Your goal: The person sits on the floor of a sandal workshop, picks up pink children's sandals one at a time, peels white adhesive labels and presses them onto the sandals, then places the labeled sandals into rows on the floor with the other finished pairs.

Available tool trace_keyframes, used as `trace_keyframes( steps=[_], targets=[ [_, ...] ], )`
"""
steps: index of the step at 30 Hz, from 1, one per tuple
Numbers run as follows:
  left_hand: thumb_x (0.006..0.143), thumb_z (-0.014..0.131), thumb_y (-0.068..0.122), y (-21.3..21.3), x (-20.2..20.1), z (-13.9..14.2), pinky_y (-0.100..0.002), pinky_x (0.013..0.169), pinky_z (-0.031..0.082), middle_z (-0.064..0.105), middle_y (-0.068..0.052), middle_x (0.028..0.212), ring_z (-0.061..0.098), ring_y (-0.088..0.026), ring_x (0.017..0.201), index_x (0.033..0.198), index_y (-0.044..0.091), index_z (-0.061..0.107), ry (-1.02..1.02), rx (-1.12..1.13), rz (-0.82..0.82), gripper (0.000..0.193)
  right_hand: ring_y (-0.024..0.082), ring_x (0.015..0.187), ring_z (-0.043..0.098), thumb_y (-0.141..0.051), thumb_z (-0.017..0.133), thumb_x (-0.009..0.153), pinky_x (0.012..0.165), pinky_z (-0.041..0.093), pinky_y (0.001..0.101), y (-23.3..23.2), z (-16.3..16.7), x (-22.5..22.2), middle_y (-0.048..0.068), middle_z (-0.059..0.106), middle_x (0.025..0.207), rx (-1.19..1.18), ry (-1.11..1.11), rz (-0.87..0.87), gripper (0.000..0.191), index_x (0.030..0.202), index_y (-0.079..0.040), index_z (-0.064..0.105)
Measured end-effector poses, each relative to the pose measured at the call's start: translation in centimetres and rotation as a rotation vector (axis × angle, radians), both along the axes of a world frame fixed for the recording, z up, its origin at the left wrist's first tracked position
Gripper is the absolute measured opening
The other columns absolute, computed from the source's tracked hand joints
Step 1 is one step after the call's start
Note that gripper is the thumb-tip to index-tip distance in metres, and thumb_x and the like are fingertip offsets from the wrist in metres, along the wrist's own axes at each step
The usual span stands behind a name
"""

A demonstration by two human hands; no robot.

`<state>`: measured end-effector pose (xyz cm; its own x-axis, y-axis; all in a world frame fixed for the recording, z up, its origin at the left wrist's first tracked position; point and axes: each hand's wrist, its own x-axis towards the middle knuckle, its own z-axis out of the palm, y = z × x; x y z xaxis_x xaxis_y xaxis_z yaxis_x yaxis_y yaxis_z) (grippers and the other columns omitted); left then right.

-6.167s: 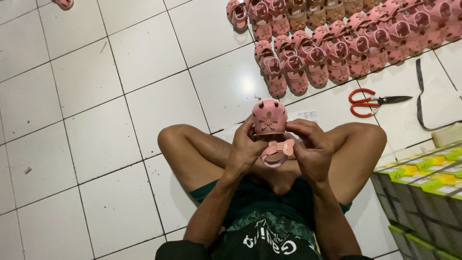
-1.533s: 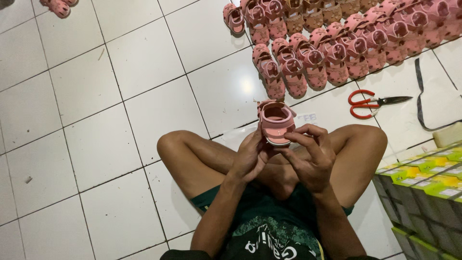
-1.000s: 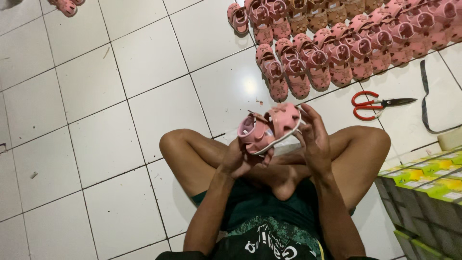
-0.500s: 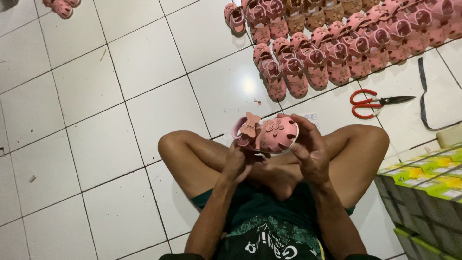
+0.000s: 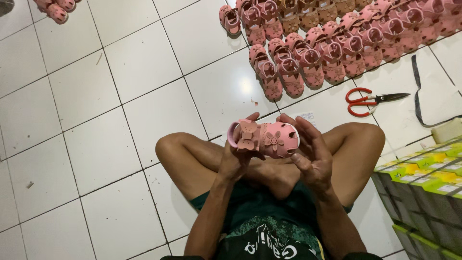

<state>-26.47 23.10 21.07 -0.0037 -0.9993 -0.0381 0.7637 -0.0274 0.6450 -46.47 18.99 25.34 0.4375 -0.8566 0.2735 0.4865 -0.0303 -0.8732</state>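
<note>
Fingers (image 5: 288, 126) of my right hand (image 5: 313, 161) curl over the toe end of a small pink sandal (image 5: 267, 138), grasping it from the far side, while my left hand (image 5: 236, 161) pinches the heel end, its thumb up beside the butterfly-shaped strap piece. I hold the sandal on its side between both sets of fingertips, above my crossed legs, with a flower cut-out facing up at me. Whether the left fingers press the strap itself or only the sole behind it, I cannot quite tell from this angle. Beyond my fingertips, on the white tiled floor (image 5: 120, 120), lie rows of matching pink sandals (image 5: 332, 43), packed side by side. To the right of my right fingers, well apart, rest red-handled scissors (image 5: 370, 100) with the blades pointing away to the right. Near my right knee stand stacked boxes with green and yellow lids (image 5: 423, 173). A couple more pink sandals (image 5: 57, 8) sit far off to the upper left.
</note>
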Motion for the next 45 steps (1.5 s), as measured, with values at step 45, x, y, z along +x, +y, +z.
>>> trace_keyframes(
  steps=[45],
  targets=[
    [0.098, 0.067, 0.003, -4.9, 5.2, -4.5, -0.033, 0.111, 0.052, 0.063, -0.014, 0.143, 0.063, -0.017, 0.125, 0.16, 0.003, 0.042, -0.62, -0.143, 0.084, 0.067, 0.029, 0.124, 0.061, -0.034, 0.042, 0.113, 0.105, 0.053, 0.0506, -8.7, -9.0, 3.2, 0.018, 0.055, 0.14, 0.58, -0.024, 0.041, 0.05, 0.152, -0.001, 0.042]
  ],
)
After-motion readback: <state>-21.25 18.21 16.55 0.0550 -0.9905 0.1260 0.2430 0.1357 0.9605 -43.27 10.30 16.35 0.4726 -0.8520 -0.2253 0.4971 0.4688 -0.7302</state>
